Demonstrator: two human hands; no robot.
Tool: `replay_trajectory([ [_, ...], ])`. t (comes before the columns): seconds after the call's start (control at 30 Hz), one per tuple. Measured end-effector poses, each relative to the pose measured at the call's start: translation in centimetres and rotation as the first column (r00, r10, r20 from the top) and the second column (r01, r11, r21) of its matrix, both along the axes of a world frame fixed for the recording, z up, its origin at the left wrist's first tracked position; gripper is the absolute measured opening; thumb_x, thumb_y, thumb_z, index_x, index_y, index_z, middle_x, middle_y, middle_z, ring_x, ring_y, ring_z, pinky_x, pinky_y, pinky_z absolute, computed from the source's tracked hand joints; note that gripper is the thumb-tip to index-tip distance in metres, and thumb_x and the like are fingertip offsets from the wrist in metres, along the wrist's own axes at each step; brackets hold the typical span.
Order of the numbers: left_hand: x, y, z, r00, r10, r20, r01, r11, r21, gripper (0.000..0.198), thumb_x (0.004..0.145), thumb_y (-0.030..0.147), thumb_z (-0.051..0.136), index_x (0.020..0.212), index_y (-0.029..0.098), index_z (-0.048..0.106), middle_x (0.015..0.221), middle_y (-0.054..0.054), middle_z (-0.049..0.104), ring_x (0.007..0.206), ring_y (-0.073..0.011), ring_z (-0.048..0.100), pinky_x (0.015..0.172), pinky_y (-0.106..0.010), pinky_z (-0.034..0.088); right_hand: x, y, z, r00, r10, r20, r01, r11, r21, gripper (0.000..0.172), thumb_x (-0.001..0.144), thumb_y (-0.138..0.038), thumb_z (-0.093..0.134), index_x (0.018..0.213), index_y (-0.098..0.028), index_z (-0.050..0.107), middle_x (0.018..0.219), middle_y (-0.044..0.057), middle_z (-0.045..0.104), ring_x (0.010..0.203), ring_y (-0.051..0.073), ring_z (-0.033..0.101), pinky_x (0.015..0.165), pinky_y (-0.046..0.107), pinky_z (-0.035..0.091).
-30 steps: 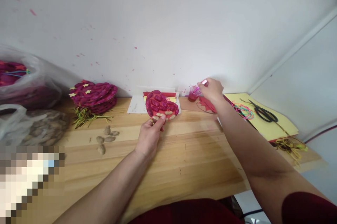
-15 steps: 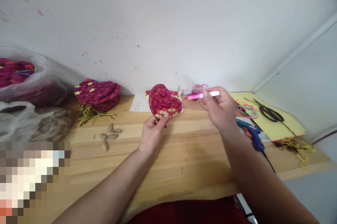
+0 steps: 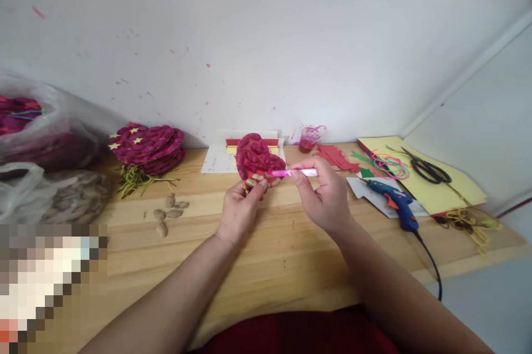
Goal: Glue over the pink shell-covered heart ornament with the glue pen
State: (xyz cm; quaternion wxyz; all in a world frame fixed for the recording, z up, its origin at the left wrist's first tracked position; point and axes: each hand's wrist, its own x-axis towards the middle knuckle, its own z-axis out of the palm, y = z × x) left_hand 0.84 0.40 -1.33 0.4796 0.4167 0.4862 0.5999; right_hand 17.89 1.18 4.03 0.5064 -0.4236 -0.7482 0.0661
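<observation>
My left hand [image 3: 238, 211] pinches the lower edge of a red heart-shaped piece [image 3: 256, 158] covered with magenta-painted shells, held upright above the wooden table [image 3: 266, 249]; a few shells along its bottom are unpainted. My right hand [image 3: 324, 199] grips a thin pink-and-white brush [image 3: 296, 173], whose pink tip touches the heart's lower right edge. A small cup of pink paint [image 3: 308, 140] stands by the wall behind.
A stack of painted hearts [image 3: 147, 146] and loose shells [image 3: 168, 214] lie at left, beside plastic bags [image 3: 39, 138] of hearts and shells. A blue glue gun [image 3: 393, 203], red paper scraps [image 3: 336, 157], yellow sheets with scissors [image 3: 428, 168] and coloured cords [image 3: 388, 164] lie right.
My right hand left the paint cup with the brush and came left and down, bringing the tip to the heart. The left hand kept holding the heart.
</observation>
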Motion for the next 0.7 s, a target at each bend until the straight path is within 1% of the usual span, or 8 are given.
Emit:
replay_trajectory([
  [0.17, 0.07, 0.0, 0.34, 0.999, 0.004, 0.051, 0.0, 0.998, -0.067, 0.036, 0.076, 0.049, 0.078, 0.063, 0.018, 0.066, 0.063, -0.001, 0.059, 0.059, -0.0122, 0.046, 0.058, -0.026, 0.034, -0.02, -0.04, -0.12, 1.0, 0.012, 0.022, -0.013, 1.0, 0.014, 0.005, 0.096, -0.026, 0.06, 0.094, -0.025, 0.064, 0.088, 0.002, 0.073, 0.082, 0.02, 0.069, 0.079, 0.037, 0.052],
  [0.3, 0.08, 0.12, 0.54, 0.992, 0.03, 0.125, -0.013, 0.99, -0.14, 0.047, 0.075, 0.063, 0.074, 0.068, 0.017, 0.069, 0.066, -0.004, 0.064, 0.06, -0.0136, 0.05, 0.055, -0.027, 0.033, -0.01, -0.02, -0.27, 0.999, 0.026, 0.024, -0.026, 1.0, 0.017, 0.004, 0.095, -0.025, 0.061, 0.094, -0.024, 0.065, 0.088, 0.002, 0.074, 0.083, 0.02, 0.069, 0.079, 0.037, 0.052],
  [0.4, 0.07, 0.21, 0.35, 0.991, 0.069, 0.112, -0.049, 0.983, -0.174, 0.055, 0.076, 0.07, 0.07, 0.062, 0.017, 0.064, 0.06, -0.003, 0.06, 0.058, -0.0138, 0.049, 0.054, -0.027, 0.031, -0.01, 0.01, -0.35, 0.999, 0.029, 0.039, -0.03, 0.999, 0.028, 0.004, 0.095, -0.025, 0.061, 0.094, -0.023, 0.065, 0.087, 0.002, 0.073, 0.081, 0.019, 0.069, 0.079, 0.036, 0.051],
  [0.47, 0.05, 0.23, 0.15, 0.996, 0.057, 0.069, -0.045, 0.984, -0.171, 0.058, 0.077, 0.072, 0.069, 0.061, 0.017, 0.063, 0.058, -0.003, 0.058, 0.057, -0.0132, 0.048, 0.053, -0.027, 0.03, 0.0, 0.03, -0.37, 0.998, 0.029, 0.052, -0.031, 0.999, 0.034, 0.004, 0.095, -0.024, 0.061, 0.094, -0.023, 0.065, 0.087, 0.002, 0.073, 0.082, 0.019, 0.069, 0.079, 0.036, 0.051],
  [0.53, 0.03, 0.2, 0.01, 0.999, 0.023, 0.043, -0.016, 0.988, -0.152, 0.057, 0.077, 0.071, 0.07, 0.064, 0.016, 0.066, 0.059, -0.003, 0.059, 0.057, -0.0125, 0.046, 0.054, -0.027, 0.03, 0.0, 0.05, -0.36, 0.998, 0.027, 0.061, -0.03, 0.999, 0.037, 0.004, 0.095, -0.024, 0.061, 0.094, -0.023, 0.065, 0.088, 0.002, 0.073, 0.083, 0.02, 0.069, 0.079, 0.037, 0.051],
  [0.63, -0.03, 0.17, -0.08, 0.999, -0.021, 0.036, 0.026, 0.991, -0.133, 0.053, 0.076, 0.068, 0.073, 0.07, 0.016, 0.07, 0.062, -0.002, 0.061, 0.056, -0.0113, 0.044, 0.054, -0.026, 0.03, 0.0, 0.06, -0.32, 0.998, 0.024, 0.065, -0.027, 0.999, 0.046, 0.003, 0.095, -0.023, 0.061, 0.093, -0.024, 0.064, 0.087, 0.002, 0.073, 0.082, 0.02, 0.068, 0.078, 0.037, 0.051],
  [0.7, -0.09, 0.19, -0.17, 0.999, -0.032, 0.035, 0.036, 0.991, -0.132, 0.05, 0.076, 0.065, 0.075, 0.07, 0.016, 0.071, 0.064, -0.002, 0.062, 0.056, -0.0107, 0.043, 0.054, -0.025, 0.029, 0.0, 0.06, -0.31, 0.998, 0.028, 0.063, -0.031, 0.998, 0.05, 0.004, 0.095, -0.023, 0.061, 0.093, -0.024, 0.063, 0.086, 0.002, 0.072, 0.081, 0.019, 0.068, 0.077, 0.036, 0.051],
])
